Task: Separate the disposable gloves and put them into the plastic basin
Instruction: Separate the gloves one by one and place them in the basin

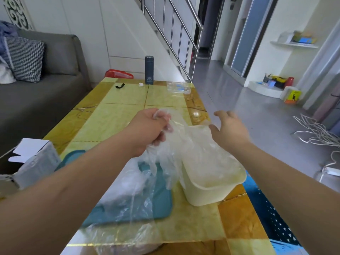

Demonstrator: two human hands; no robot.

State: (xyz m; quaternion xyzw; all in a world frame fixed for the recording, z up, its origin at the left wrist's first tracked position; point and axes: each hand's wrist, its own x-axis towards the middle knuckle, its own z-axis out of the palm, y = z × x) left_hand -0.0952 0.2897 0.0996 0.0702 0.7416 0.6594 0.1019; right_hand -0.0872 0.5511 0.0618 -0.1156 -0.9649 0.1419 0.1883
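The gloves (166,155) are bunched in the left hand (147,131), which is clenched around the clump just left of the basin (211,194); loose film trails down toward its left rim. One glove should be pinched at a free edge and peeled off slowly over the basin, since thin film is likely to cling. A firm left grip is advised. The right hand (230,129) is released, fingers spread, above the basin's far edge. Both forearms are extended forward over the surface (125,92).
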